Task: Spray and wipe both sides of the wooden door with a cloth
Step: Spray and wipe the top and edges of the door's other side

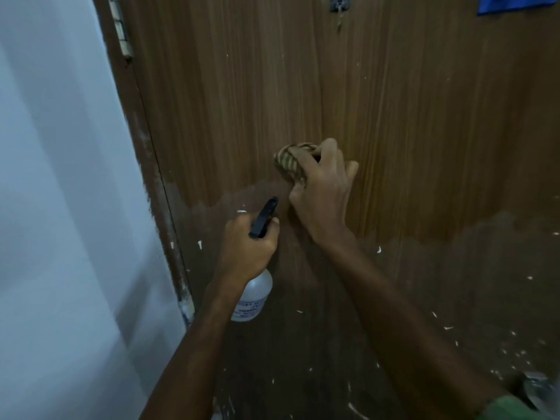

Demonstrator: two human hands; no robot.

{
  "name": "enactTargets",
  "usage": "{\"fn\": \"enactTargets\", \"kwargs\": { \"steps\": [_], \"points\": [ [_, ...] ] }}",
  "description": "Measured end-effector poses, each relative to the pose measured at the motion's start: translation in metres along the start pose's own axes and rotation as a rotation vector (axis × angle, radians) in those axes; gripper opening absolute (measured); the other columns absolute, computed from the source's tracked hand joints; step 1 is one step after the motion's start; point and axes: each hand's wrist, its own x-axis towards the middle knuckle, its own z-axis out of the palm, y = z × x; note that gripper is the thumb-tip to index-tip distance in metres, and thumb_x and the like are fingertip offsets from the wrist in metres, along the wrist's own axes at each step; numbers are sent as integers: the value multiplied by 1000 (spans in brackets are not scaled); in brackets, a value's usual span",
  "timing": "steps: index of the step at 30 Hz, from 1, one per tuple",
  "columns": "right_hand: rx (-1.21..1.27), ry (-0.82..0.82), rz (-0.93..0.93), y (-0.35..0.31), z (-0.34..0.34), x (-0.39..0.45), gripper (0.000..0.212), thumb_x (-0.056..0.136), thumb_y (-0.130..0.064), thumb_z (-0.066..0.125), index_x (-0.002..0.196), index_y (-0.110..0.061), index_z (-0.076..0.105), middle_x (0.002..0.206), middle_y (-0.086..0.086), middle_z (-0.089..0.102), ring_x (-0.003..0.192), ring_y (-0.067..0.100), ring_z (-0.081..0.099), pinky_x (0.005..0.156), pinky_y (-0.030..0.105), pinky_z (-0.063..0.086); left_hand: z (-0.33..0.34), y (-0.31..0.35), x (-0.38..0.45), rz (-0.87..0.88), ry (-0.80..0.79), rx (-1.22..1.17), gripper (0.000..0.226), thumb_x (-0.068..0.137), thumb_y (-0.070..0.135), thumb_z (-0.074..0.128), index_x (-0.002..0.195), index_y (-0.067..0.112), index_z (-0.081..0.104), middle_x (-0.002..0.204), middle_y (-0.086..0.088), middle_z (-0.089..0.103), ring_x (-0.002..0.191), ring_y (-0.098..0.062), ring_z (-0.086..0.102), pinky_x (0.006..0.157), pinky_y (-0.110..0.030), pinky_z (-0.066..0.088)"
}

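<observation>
Door (394, 116) fills my view, brown wood grain upright ahead of me, its lower part darker and flecked with pale specks. My right hand (321, 192) presses a bunched striped cloth (289, 163) flat against the door near its middle, fingers curled tight around the wad, thumb tucked at its lower edge. My left hand (247, 248) sits just below and to the left, fingers wrapped around the neck of a spray bottle (253, 295), whose black nozzle (264, 218) points up toward the cloth. I cannot tell whether a finger rests on the trigger. The bottle's translucent body hangs below my fist, bearing a label too blurred to read. A hinge (122, 28) runs along the door's left edge beside a pale wall (60, 177). At the top, a small metal hook (340, 4) is fixed to the door, and something blue (515, 4), perhaps fabric, hangs at the upper right corner.
</observation>
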Motion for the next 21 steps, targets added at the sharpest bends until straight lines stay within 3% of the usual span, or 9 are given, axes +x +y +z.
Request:
{"fn": "enactTargets", "kwargs": {
  "steps": [3,7,9,12,14,18,21],
  "points": [
    [-9,-101,-106,-2,9,-51,41,87,-14,62,127,-21,67,118,12,56,100,26,54,84,41,38,-5,-9,-4,-36,16,22,40,100,22,67,65,3,58,52,-11,56,46,-30,54,45,-42,41],
    [15,-279,-243,0,9,-105,42,86,-19,70,127,-26,67,112,8,53,93,23,52,79,39,33,-14,-19,-7,-35,-20,25,41,100,26,65,65,5,58,51,-8,53,46,-30,51,46,-42,39],
    [15,-205,-135,-12,12,-68,43,85,-13,67,126,-25,67,114,9,53,96,23,53,82,39,33,-17,-26,-7,-79,-31,17,43,99,27,65,63,5,56,49,-4,50,44,-30,50,45,-42,38],
    [9,30,32,-37,21,3,45,75,-6,68,118,-21,70,110,10,56,92,22,54,78,38,35,-24,-35,-6,-118,-19,1,46,100,18,68,58,12,50,44,4,44,41,-18,43,44,-35,33],
    [15,77,24,-48,30,3,43,77,-4,68,116,-19,70,108,10,56,91,22,52,77,37,36,-30,-42,-4,-109,-14,-11,46,100,16,68,58,10,51,46,-1,44,40,-23,42,43,-37,32],
    [-1,-139,-199,-46,43,-98,38,85,-13,68,122,-18,69,113,12,56,94,26,53,79,39,36,-48,-61,-4,-51,34,-12,40,98,27,66,66,4,59,52,-11,54,46,-32,52,45,-41,38],
    [25,-237,-181,-49,42,-110,37,87,-16,66,124,-21,68,112,9,54,94,24,53,79,39,36,-57,-69,-6,-24,14,6,38,99,24,67,68,4,62,55,-14,59,49,-32,56,48,-45,43]
  ]
}}
